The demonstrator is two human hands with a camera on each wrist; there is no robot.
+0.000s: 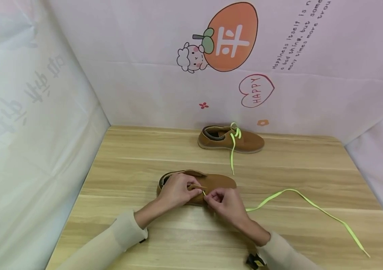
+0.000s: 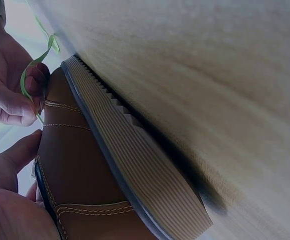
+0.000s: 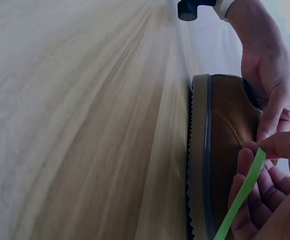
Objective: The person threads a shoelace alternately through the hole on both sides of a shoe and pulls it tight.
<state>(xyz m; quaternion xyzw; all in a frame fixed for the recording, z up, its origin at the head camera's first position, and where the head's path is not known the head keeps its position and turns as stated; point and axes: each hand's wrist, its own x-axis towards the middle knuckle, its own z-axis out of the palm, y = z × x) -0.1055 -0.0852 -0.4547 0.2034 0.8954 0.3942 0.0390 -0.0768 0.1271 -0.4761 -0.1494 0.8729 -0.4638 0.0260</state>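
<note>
Head feed: my left hand [image 1: 178, 189] covers much of the near shoe's [image 1: 220, 182] opening; the shoe sits mid-desk [image 1: 137, 150], toe to the right. Left grip: thumb and fingers clamped on the edge of its lacing flap. Right hand [image 1: 226, 202]: thumb and forefinger together on the lace [image 3: 241, 196], a short bit poking out toward the flap. I cannot tell whether that tip is inside an eyelet; fingertips crowd the spot. The hand also hides part of the lace before it curves away over the desk. A dark object [image 1: 255, 261] by the right cuff is cut off below, unidentified.

Left wrist feed, dim, adds what the head feed lacks: a ribbed, saw-edged pale sole [image 2: 122, 140] and double stitching on smooth brown uppers; heel cropped. Right wrist feed crops the toe but shows the lace as a flat woven strip, greener there than the yellow-green overhead.

Far shoe [image 1: 254, 141], matching brown, stands near the back cloth [image 1: 144, 86], laced.
</note>
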